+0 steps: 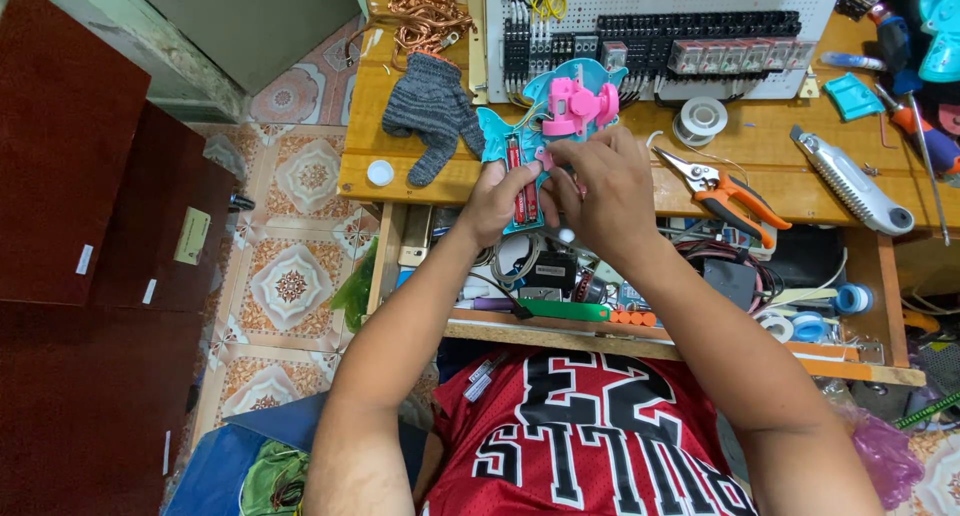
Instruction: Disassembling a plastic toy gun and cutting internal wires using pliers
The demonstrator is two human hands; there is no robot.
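A teal plastic toy body with pink gear parts on top lies at the front edge of the wooden workbench. Its battery bay shows red batteries. My left hand grips the toy's lower end around the batteries. My right hand pinches a small pink piece on the toy, just right of the batteries. The fingers hide the middle of the toy.
A grey knit glove and copper wire coil lie left of the toy. A white perforated panel with black relays, a solder spool, orange-handled pliers and a utility knife lie right. A cluttered shelf sits below.
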